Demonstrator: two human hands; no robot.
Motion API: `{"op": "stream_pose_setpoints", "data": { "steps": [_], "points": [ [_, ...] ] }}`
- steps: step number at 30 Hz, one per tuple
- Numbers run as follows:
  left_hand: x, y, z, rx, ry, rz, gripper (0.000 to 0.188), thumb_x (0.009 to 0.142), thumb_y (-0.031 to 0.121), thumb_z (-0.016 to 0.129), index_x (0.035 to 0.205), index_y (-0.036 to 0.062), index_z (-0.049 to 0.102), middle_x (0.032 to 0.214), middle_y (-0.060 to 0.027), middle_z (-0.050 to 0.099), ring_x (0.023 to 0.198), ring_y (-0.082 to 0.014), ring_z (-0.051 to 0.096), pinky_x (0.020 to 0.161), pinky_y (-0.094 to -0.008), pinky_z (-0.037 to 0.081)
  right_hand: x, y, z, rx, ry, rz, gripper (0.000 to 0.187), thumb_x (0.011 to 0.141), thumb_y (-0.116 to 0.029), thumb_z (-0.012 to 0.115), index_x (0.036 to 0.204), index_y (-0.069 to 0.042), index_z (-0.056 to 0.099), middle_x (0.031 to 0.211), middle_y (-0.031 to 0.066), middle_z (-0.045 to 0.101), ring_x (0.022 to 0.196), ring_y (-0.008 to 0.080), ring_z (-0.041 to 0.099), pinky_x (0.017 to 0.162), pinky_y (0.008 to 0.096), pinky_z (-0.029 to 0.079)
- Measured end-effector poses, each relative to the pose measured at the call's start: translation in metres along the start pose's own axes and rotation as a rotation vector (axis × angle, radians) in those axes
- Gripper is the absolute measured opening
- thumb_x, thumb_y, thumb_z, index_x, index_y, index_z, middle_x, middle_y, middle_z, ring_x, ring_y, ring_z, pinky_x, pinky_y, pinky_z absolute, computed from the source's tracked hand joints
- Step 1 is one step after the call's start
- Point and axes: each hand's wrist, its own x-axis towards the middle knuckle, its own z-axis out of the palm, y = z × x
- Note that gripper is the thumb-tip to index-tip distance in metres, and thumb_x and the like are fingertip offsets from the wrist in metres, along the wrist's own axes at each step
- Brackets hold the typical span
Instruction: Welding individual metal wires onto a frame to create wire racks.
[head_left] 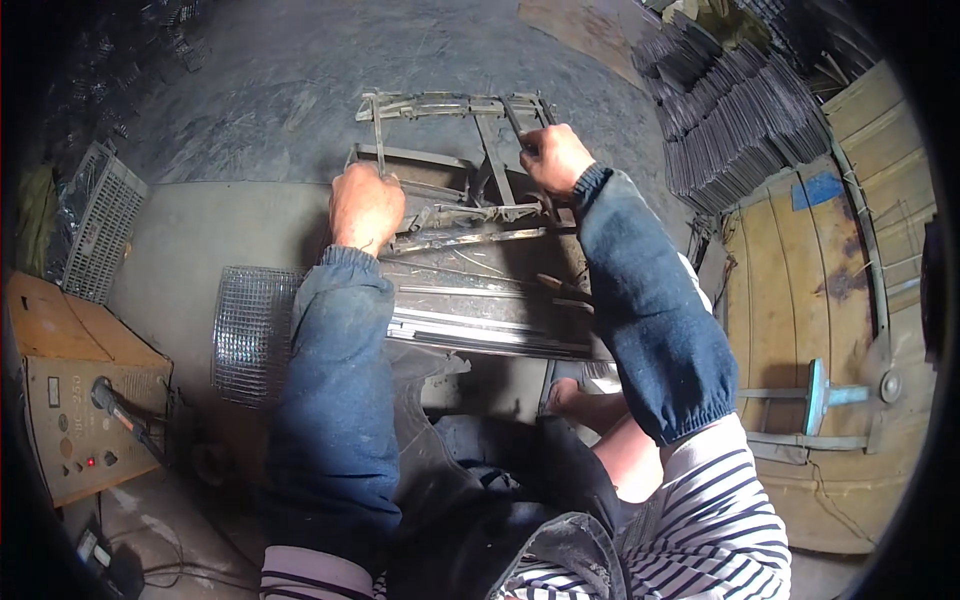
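I am looking down from my own head at a grey metal jig frame made of welded flat bars and thin rods (pixel 455 150), which sits on a concrete floor (pixel 270 80) in front of my knees. Both my forearms wear dark blue cloth sleeve covers.

My left hand (pixel 366 207) is curled into a fist around a thin upright rod on the left side of the frame. My right hand (pixel 553 157) is closed around another rod near the frame's top right corner. Both grips look tight and bare-skinned.

Below the frame, a shiny ribbed steel sheet (pixel 480 315) lies across my lap area, and a panel of silver welded wire mesh (pixel 250 335) rests just beside my left sleeve. My bare foot (pixel 570 398) shows beneath the sheet's edge.

Risks, as I judge them: my ungloved fingers sit against thin rods and cut bar ends, so a slip could scrape or pinch the skin. If I pull unevenly, the frame could twist or tip towards me. The sheet's edge lies close to my bare foot and could cut it if it slides. My loose sleeves could snag on mesh wires.

A tan metal welding machine with knobs (pixel 85 425) stands at my left, and stacks of dark wire grids (pixel 735 120) sit at upper right.
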Motion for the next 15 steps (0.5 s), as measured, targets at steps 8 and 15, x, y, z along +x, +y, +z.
{"op": "stream_pose_setpoints", "data": {
  "steps": [8,15],
  "points": [
    [-0.001,-0.002,-0.005,0.041,0.061,0.086,0.035,0.087,0.023,0.061,0.094,-0.009,0.071,0.099,-0.0353,0.066,0.1,-0.0509,0.065,0.091,-0.0536,0.051,0.002,0.003,0.011,-0.052,-0.034,-0.022,0.032,0.087,-0.022,0.067,0.114,-0.006,0.073,0.094,0.0281,0.069,0.091,0.0441,0.068,0.084,0.0479,0.057],
    [0.004,-0.003,0.003,0.071,0.071,0.088,0.033,0.085,0.022,0.06,0.092,-0.0078,0.072,0.098,-0.0339,0.067,0.098,-0.0499,0.066,0.09,-0.0521,0.053,-0.001,-0.014,-0.022,-0.071,0.063,-0.219,0.03,0.085,-0.024,0.075,0.104,-0.001,0.074,0.088,0.0237,0.072,0.084,0.0385,0.072,0.077,0.0435,0.059]
  ]
}}
